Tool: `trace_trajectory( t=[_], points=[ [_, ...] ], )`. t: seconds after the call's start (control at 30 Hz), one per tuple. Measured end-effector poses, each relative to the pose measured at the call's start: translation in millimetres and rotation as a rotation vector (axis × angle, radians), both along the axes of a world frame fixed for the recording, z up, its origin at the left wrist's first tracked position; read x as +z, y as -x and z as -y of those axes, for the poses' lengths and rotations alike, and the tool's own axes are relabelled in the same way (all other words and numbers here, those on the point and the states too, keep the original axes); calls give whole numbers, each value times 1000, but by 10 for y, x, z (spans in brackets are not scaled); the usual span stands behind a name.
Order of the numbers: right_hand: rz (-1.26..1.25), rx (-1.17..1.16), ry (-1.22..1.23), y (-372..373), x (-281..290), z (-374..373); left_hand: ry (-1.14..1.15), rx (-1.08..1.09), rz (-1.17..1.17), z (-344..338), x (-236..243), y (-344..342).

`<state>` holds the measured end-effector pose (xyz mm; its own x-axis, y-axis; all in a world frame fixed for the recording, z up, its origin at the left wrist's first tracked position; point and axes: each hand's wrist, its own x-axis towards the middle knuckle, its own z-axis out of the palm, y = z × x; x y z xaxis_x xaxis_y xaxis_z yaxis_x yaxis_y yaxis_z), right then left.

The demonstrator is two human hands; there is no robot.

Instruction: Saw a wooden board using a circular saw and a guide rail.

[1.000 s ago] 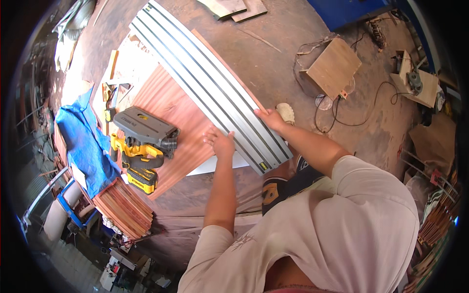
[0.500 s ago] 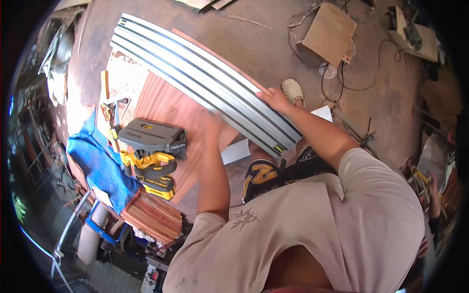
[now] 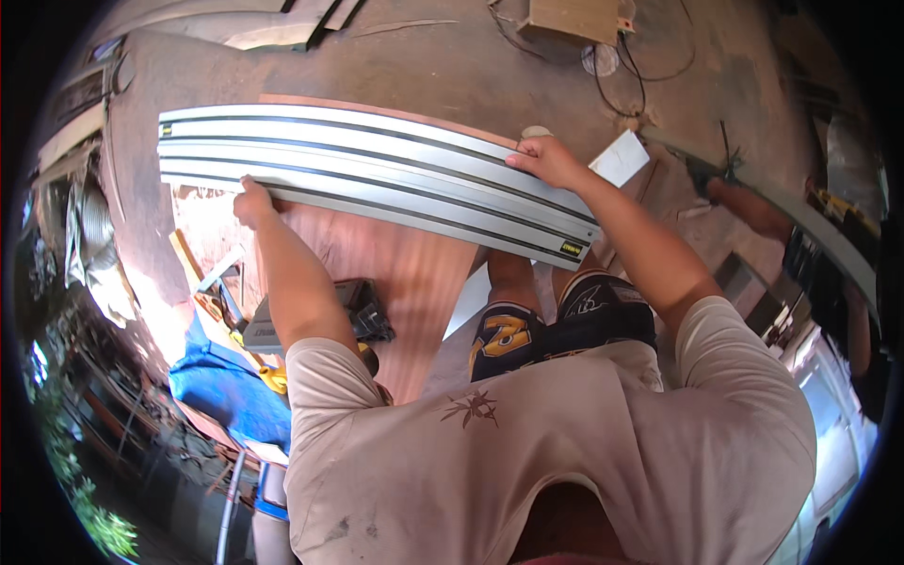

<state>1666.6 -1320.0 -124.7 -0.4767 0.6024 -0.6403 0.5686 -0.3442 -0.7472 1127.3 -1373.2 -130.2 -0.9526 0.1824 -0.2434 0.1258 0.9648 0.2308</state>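
A long silver guide rail [image 3: 377,169] with dark lengthwise strips lies across a reddish wooden board [image 3: 377,247], whose edge shows beyond the rail's far side. My left hand [image 3: 251,202] is closed on the rail's near edge toward its left end, a finger resting on top. Over at the far edge, nearer the right end, my right hand [image 3: 551,162] grips the rail, with its thumb on the upper face and its other fingers partly hidden. A grey and yellow saw [image 3: 363,306] sits on the board, largely covered by my left forearm.
Left of the saw is a blue tarp [image 3: 231,386]. A white rectangular piece [image 3: 620,157] lies past the rail's right end. Cables trail on the floor near a brown box [image 3: 573,19]. Another person's arm [image 3: 749,207] shows at the right.
My left hand has moved left along the near edge and now grips the rail near its left end. The rail lies more level across the view, which has itself shifted.
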Motion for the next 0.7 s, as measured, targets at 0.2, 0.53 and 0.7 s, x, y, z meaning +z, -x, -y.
trace_trajectory(
  t=[0.2, 0.53, 0.7],
  points=[
    [12, 11, 29, 4, -116, -19, -103, 21, -58, 10, -40, -45],
    [28, -2, 62, 51, 104, -42, -132, 18, -189, -39, 35, -262],
    [22, -52, 139, 60, 127, -31, -131, 19, -210, -50, 37, -289]
  ],
)
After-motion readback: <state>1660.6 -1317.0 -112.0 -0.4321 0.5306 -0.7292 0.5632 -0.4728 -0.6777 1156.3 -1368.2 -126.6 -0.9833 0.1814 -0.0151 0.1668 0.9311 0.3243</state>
